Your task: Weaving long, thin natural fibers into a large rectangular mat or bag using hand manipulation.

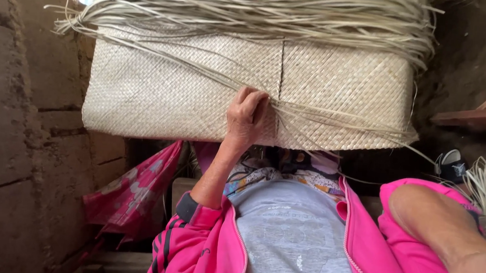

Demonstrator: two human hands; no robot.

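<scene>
My left hand is closed over a gathered bunch of loose pale strands, pinching them against the face of a woven mat that hangs or stands before me, filling the upper half of the view. The strands fan away from my fingers toward the mat's right edge. My right hand is cut off at the lower right corner; only the forearm shows, emerging from a pink jacket sleeve, so I cannot tell whether that hand is open or holding anything. The mat's front panel looks fully plaited in a tight diagonal weave, with a vertical seam down its middle. What remains, by my judgement, is the mass of unwoven fibre spilling across the top edge, plus the bunch I grip. A mud-brick wall rises at left, pink patterned cloth hangs beneath the mat, and a few more strands lie at right.
</scene>
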